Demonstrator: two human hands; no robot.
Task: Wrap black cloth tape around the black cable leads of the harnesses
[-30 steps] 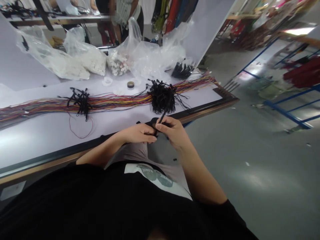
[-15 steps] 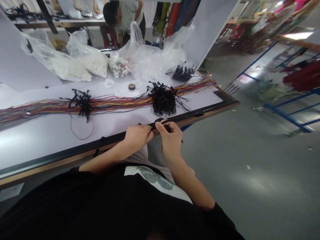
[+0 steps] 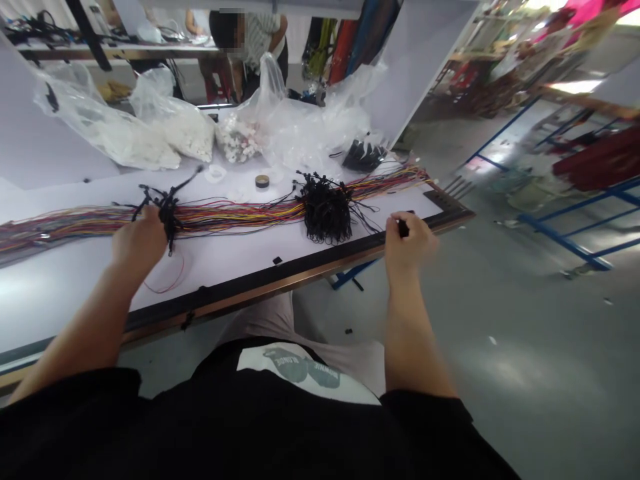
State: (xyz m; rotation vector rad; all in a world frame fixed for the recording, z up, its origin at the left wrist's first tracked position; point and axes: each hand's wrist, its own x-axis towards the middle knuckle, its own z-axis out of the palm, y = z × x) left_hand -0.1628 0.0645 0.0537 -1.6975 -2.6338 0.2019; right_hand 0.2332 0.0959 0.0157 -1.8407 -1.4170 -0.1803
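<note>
My left hand (image 3: 140,243) reaches onto the left bunch of black cable ends (image 3: 170,207). Its fingers are closed on one or more of these ends, and one end sticks up to the right. Beneath the bunch runs a long bundle of red, yellow and dark wires (image 3: 235,212). My right hand (image 3: 410,247), slightly blurred, is over the table's front right edge. Its fingers curl around a small black thing (image 3: 403,228) that looks like a roll of tape, mostly hidden. A larger bunch of black cable ends (image 3: 327,210) lies on the wires between my hands.
Clear plastic bags of white parts (image 3: 193,137) line the back, beside a bag of black parts (image 3: 365,155). A tape roll (image 3: 262,181) lies before them. A small black piece (image 3: 277,261) is near the table's dark front edge (image 3: 240,287). A person (image 3: 265,40) bends beyond.
My hands have parted from the table's front edge. My left hand has moved left onto the cable ends; my right has moved right with the black thing. A black end there now stands raised.
</note>
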